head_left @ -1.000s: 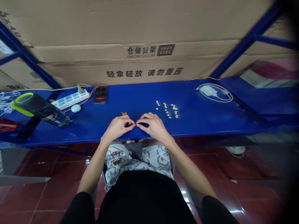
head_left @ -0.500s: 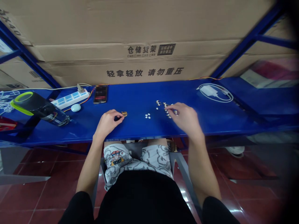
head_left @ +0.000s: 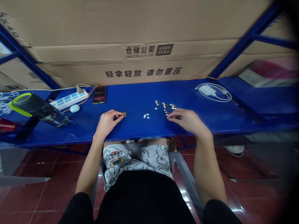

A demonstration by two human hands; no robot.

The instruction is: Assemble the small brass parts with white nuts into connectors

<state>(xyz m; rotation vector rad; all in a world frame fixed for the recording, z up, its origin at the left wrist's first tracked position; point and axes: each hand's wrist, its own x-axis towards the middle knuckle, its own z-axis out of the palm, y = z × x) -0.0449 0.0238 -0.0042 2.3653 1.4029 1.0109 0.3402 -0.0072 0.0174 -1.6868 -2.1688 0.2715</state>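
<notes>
My left hand point(head_left: 108, 122) rests over the blue tabletop, thumb and forefinger pinched on a small gold-coloured piece with dark edges point(head_left: 123, 114); its exact kind is too small to tell. To the right of it lie several tiny white discs point(head_left: 146, 116). My right hand point(head_left: 188, 122) is closed in a pinch, fingertips low at the near end of a scatter of small white-and-dark pieces with thin pins point(head_left: 164, 106). Whatever is between those fingertips is too small to make out, and the hand partly covers the scatter.
A dark bottle with a lime-green loop point(head_left: 39, 110) leans at the left. Behind it are a white power strip point(head_left: 68, 99), a pale rounded object point(head_left: 74, 108) and a phone point(head_left: 99, 94). A coiled white cable with charger point(head_left: 213, 91) lies at the right. Cardboard point(head_left: 144, 28) backs the table.
My right hand has moved toward the table's front edge, uncovering pieces at the scatter's right side. The left hand keeps its pinch in nearly the same place. The view has shifted slightly.
</notes>
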